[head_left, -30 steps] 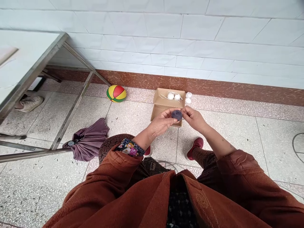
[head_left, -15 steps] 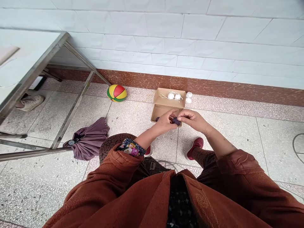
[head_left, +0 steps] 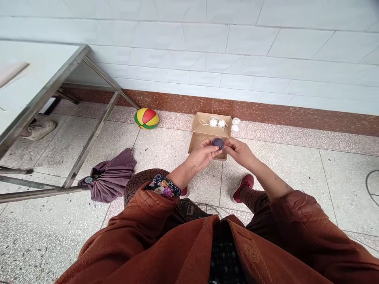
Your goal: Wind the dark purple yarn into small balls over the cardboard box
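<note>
My left hand (head_left: 203, 155), turned partly palm up, is closed on a small dark purple ball of yarn (head_left: 218, 143) held in the fingers. Right beside the ball, the thumb and fingertips of my right hand (head_left: 239, 151) are pinched together; whatever lies between them is too small to make out. Both hands are above the front part of an open cardboard box (head_left: 194, 141) and hide much of its inside. In the box's back part lie two white yarn balls (head_left: 213, 122) with loose strands. Two more white balls (head_left: 235, 124) sit on the floor just right of it.
A red, yellow and green ball (head_left: 147, 118) is on the floor by the wall. A folded purple umbrella (head_left: 114, 173) lies near the metal-legged table (head_left: 59, 77) at left. Another person's shoe (head_left: 40, 129) shows beneath that table. A thin cable (head_left: 368, 185) loops at far right.
My left hand has rolled more palm up and lifted the purple yarn ball slightly, so more of it shows. My right hand has lowered from above the ball to its right side, fingers still pinched.
</note>
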Available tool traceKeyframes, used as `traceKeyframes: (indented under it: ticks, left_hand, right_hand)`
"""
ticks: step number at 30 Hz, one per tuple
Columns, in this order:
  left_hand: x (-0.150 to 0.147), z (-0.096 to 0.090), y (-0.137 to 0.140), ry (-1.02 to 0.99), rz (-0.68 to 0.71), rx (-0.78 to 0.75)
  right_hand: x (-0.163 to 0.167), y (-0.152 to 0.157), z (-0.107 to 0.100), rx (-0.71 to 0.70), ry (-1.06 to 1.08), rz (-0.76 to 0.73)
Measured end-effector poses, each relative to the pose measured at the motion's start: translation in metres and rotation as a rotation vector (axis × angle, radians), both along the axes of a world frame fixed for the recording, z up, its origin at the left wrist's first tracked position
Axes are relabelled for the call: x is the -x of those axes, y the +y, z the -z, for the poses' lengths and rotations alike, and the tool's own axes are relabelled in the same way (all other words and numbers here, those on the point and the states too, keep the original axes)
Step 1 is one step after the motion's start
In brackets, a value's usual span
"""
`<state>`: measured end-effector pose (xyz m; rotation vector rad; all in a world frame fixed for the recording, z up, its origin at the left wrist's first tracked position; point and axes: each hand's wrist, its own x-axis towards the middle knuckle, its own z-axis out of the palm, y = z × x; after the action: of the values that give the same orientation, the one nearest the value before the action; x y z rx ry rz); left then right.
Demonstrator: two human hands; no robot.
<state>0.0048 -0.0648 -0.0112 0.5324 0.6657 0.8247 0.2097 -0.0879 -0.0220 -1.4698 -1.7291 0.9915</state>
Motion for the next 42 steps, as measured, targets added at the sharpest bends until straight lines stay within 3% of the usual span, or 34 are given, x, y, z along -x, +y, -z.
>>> traceKeyframes:
  ticks: [3,7,13,18,27,34,38,42]
  left_hand:
    - [-0.002,0.005,0.004,0.04,-0.102,0.068]
    - [-0.004,0.008,0.006,0.164,-0.165,0.045]
    - [-0.006,0.005,0.002,0.454,-0.016,-0.183]
    - [-0.003,0.003,-0.002,0.358,0.214,-0.213]
    - [0.004,-0.011,0.0,0.068,0.126,-0.202]
    - [0.011,-0.002,0.015,0.227,-0.089,-0.169]
    - [0.013,0.0,0.011,0.32,-0.094,-0.213]
    - [0.016,-0.007,0.004,0.411,0.002,-0.282]
  right_hand:
    - [0.001,-0.002,-0.001,-0.063,-0.006,-0.064]
    - [0.002,-0.003,-0.008,-0.105,0.041,-0.187]
    - [0.002,0.005,-0.015,-0.165,0.06,-0.213]
    - [-0.001,0.014,-0.014,-0.15,0.101,-0.132]
    - [0.003,0.02,0.0,0.036,0.166,0.06]
    - [0.016,0.002,-0.007,-0.088,0.001,-0.04]
    - [0.025,-0.006,-0.023,-0.16,0.019,-0.184]
    - [0.022,-0.001,-0.034,-0.207,0.051,-0.157]
